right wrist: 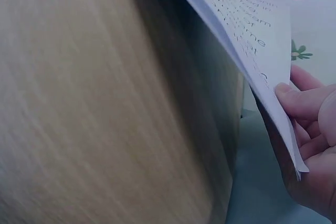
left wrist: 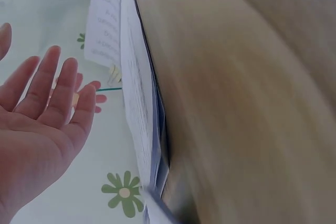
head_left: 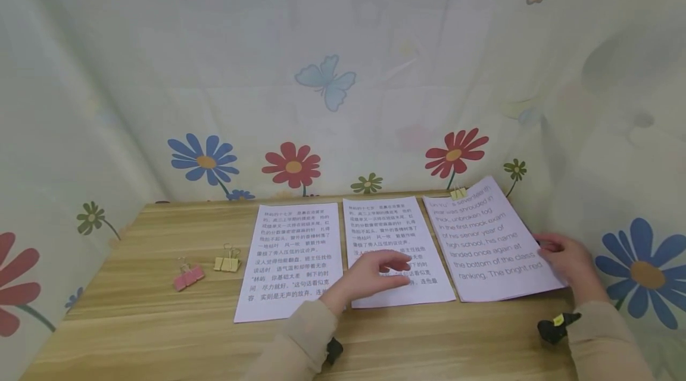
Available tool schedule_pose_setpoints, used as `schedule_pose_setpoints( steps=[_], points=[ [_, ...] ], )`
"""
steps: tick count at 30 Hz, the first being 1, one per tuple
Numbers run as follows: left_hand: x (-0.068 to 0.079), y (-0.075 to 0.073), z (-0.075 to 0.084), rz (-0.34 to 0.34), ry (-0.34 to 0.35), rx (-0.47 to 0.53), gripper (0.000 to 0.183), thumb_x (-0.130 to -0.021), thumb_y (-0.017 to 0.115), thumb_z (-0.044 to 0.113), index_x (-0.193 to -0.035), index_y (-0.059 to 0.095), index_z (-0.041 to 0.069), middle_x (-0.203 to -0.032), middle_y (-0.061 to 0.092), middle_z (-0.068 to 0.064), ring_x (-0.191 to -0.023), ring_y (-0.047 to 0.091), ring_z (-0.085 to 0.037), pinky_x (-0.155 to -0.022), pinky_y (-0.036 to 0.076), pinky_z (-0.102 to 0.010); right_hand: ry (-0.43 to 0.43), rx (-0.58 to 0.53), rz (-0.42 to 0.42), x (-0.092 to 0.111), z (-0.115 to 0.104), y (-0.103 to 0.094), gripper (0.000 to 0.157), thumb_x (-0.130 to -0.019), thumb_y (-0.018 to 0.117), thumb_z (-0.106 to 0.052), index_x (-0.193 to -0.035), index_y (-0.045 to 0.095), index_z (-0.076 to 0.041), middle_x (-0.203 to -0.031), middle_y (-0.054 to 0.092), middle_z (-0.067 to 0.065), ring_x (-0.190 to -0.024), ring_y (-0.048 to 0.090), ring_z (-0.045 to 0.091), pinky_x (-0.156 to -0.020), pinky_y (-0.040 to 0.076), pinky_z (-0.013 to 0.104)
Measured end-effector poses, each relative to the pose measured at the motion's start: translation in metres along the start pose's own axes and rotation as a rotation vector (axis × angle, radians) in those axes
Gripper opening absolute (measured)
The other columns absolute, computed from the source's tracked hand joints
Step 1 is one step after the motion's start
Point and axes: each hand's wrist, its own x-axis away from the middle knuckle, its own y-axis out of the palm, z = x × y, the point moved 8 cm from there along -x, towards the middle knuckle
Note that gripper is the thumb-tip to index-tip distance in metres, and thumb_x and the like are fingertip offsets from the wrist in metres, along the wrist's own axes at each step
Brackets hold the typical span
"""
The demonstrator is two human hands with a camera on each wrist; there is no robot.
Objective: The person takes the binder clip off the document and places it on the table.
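Note:
My right hand [head_left: 572, 257] pinches the right edge of the rightmost stack of printed paper [head_left: 474, 241], which bears large English text. In the right wrist view the thumb lies on top of the sheets [right wrist: 262, 59] and the other fingers are underneath, with that edge lifted off the table. A yellow binder clip [head_left: 458, 193] sits on the stack's top edge, towards its left corner. My left hand [head_left: 370, 274] hovers over the lower part of the middle paper stack [head_left: 383, 223], fingers relaxed and holding nothing; its palm shows in the left wrist view.
Another stack with Chinese text [head_left: 292, 250] lies left of the middle one. Farther left on the wooden table [head_left: 145, 321] are a pink binder clip [head_left: 189, 278] and a yellow binder clip [head_left: 226, 264]. A flower-printed curtain [head_left: 241, 101] encloses the back and sides.

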Motion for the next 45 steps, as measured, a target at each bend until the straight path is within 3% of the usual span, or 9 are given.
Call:
schedule_pose_setpoints(
  steps=[4,11,19,24,33,39,45],
  points=[
    [-0.006,0.006,0.001,0.022,0.000,0.049,0.039,-0.090,0.074,0.023,-0.126,0.066,0.010,-0.113,0.072,-0.002,-0.107,0.063,-0.006,-0.095,0.050,-0.035,-0.012,-0.020,0.013,0.003,-0.002,-0.002,0.047,-0.096,0.060,-0.001,-0.140,0.048,0.005,-0.122,0.053,0.031,-0.108,0.050,0.043,-0.080,0.043,0.045],
    [-0.013,0.009,0.004,0.080,0.001,0.114,0.039,-0.090,0.074,0.023,-0.126,0.066,0.010,-0.112,0.072,-0.002,-0.106,0.064,-0.010,-0.096,0.050,-0.040,-0.107,0.001,0.063,0.009,-0.012,-0.012,0.044,-0.095,0.059,-0.001,-0.137,0.051,0.006,-0.117,0.056,0.029,-0.100,0.053,0.039,-0.070,0.040,0.035],
    [-0.023,0.012,0.005,0.131,-0.012,0.132,0.039,-0.090,0.074,0.022,-0.127,0.066,0.011,-0.111,0.072,0.000,-0.107,0.064,-0.011,-0.096,0.050,-0.037,-0.118,-0.021,0.083,0.014,-0.015,-0.028,0.046,-0.098,0.059,-0.006,-0.141,0.048,0.004,-0.118,0.054,0.028,-0.096,0.051,0.035,-0.065,0.043,0.031],
    [-0.028,0.010,0.016,0.143,-0.008,0.143,0.041,-0.091,0.074,0.018,-0.129,0.064,0.011,-0.114,0.071,-0.003,-0.109,0.064,-0.016,-0.099,0.048,-0.040,-0.127,-0.060,0.128,0.019,-0.021,-0.041,0.047,-0.098,0.060,-0.011,-0.142,0.049,0.001,-0.116,0.056,0.021,-0.090,0.052,0.025,-0.059,0.046,0.025],
    [-0.045,-0.015,0.047,0.204,0.062,0.119,0.042,-0.093,0.072,0.023,-0.132,0.063,0.011,-0.121,0.069,-0.003,-0.111,0.062,-0.010,-0.100,0.048,-0.037,-0.069,-0.252,0.148,0.039,-0.041,-0.050,0.048,-0.098,0.064,-0.024,-0.145,0.053,-0.019,-0.102,0.053,-0.008,-0.076,0.056,0.004,-0.060,0.053,0.025],
    [-0.053,-0.037,0.068,0.274,0.092,0.101,0.044,-0.092,0.072,0.022,-0.133,0.062,0.010,-0.117,0.069,0.003,-0.109,0.061,-0.006,-0.098,0.049,-0.034,-0.097,-0.305,0.182,0.057,-0.059,-0.042,0.044,-0.098,0.064,-0.022,-0.142,0.057,-0.021,-0.100,0.053,-0.011,-0.075,0.058,-0.001,-0.060,0.053,0.021],
    [-0.056,-0.062,0.083,0.333,0.059,0.087,0.050,-0.092,0.072,0.027,-0.138,0.057,0.013,-0.120,0.067,0.006,-0.112,0.060,-0.008,-0.100,0.047,-0.035,-0.118,-0.386,0.187,0.070,-0.068,-0.025,0.041,-0.098,0.064,-0.020,-0.139,0.059,-0.021,-0.100,0.054,-0.010,-0.078,0.060,-0.001,-0.062,0.054,0.019]
  ],
)
